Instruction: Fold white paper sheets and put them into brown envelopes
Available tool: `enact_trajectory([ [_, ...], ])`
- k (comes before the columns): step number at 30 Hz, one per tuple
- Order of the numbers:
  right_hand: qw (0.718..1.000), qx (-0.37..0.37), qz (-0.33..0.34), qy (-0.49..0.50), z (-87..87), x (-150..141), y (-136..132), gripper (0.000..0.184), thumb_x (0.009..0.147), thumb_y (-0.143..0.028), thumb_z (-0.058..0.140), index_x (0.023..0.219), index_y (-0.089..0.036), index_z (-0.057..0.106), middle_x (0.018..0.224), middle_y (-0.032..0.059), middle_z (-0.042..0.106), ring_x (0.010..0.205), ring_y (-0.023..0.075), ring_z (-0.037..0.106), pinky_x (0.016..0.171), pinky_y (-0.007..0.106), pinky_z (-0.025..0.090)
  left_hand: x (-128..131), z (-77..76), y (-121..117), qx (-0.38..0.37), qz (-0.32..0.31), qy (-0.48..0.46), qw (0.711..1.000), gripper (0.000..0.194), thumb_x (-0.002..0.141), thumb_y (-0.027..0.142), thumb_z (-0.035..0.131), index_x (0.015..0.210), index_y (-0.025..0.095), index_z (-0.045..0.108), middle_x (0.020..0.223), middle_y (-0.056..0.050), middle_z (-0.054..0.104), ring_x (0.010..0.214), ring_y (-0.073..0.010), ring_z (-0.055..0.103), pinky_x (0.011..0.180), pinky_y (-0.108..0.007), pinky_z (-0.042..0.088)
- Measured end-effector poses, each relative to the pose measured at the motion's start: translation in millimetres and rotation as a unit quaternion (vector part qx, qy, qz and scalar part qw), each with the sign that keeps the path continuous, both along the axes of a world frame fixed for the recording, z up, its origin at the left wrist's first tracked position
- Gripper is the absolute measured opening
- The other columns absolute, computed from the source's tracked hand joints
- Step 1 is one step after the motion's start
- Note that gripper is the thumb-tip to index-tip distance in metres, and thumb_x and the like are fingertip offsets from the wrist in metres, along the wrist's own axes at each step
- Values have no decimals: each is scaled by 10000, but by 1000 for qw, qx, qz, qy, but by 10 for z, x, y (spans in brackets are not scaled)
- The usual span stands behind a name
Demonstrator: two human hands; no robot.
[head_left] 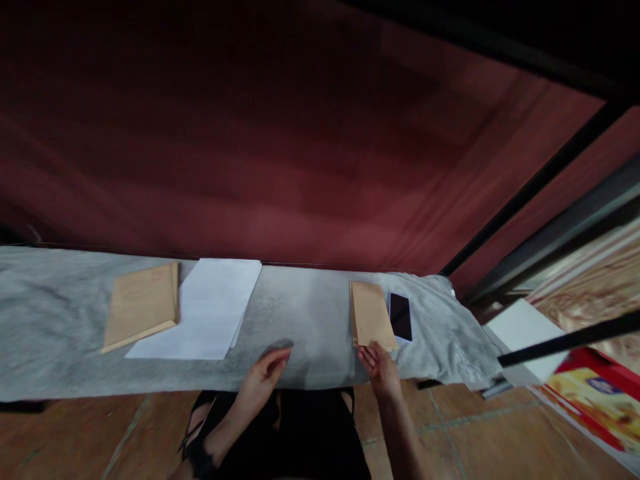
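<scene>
My right hand (380, 370) is at the near edge of a small stack of brown paper envelopes (373, 313), its fingers closed on that edge. How many envelopes it grips I cannot tell. Just right of the stack lies a smartphone (401, 317) with a dark screen. My left hand (263, 377) hovers at the front edge of the grey cloth, fingers loosely bent and holding nothing. To its left is a pile of white paper sheets (210, 307), slightly fanned. Another stack of brown envelopes (143, 303) overlaps the left side of the sheets.
Grey cloth (305, 313) covers the long narrow table. Behind it rises a dark red panel (280, 167). At the right stand a black metal bar (530, 187), a white box (527, 333) and a red-and-yellow carton (600, 393). Below is a tiled floor (465, 433).
</scene>
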State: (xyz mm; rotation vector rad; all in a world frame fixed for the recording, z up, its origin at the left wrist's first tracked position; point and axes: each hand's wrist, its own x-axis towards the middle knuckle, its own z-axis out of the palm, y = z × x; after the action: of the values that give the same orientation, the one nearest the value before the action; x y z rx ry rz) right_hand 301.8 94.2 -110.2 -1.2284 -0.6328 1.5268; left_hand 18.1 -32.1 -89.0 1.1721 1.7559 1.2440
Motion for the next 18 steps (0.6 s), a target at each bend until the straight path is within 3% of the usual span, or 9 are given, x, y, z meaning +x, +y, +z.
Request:
enact_trajectory([
  [3,998,-15,60,-33,18,135,-34,464,675,-608,757,859,-209,607,859,94,747,807,259,745,767,428,628,-143,38,-30,36,19,121,992,329,888,451,529,1008,241,752,1055,-79,756,1007,-246,705,940,-402,568],
  [5,994,-18,99,-32,35,226,-56,485,642,-607,783,874,-210,628,944,128,761,867,283,743,808,457,608,-303,57,-63,51,53,225,972,323,905,380,497,1077,245,735,1138,-84,729,1085,-253,674,996,-425,540],
  [8,985,-8,167,-39,84,307,-84,513,619,-578,802,947,-199,695,1102,177,747,979,323,724,874,494,573,-573,60,-155,12,133,369,920,403,928,346,477,1262,206,652,1318,-129,652,1265,-305,572,1078,-501,462],
  [11,978,-51,177,-102,139,271,-118,561,622,-624,772,948,-169,737,1033,199,759,906,332,727,831,512,569,-789,28,-290,-65,192,456,866,522,957,382,456,1392,105,536,1474,-211,520,1424,-374,406,1131,-576,361],
  [14,972,-59,179,-138,148,151,-145,596,548,-646,798,892,-162,751,970,184,769,815,305,724,785,477,581,-904,-8,-408,-115,183,491,844,558,963,432,462,1379,67,535,1479,-250,503,1413,-391,421,1125,-561,363],
  [18,966,-32,174,-191,88,-8,-151,634,431,-657,836,834,-175,751,852,121,773,651,233,680,639,378,581,-962,15,-481,-142,134,507,839,408,962,366,492,1288,150,607,1392,-198,601,1319,-348,537,1078,-517,426],
])
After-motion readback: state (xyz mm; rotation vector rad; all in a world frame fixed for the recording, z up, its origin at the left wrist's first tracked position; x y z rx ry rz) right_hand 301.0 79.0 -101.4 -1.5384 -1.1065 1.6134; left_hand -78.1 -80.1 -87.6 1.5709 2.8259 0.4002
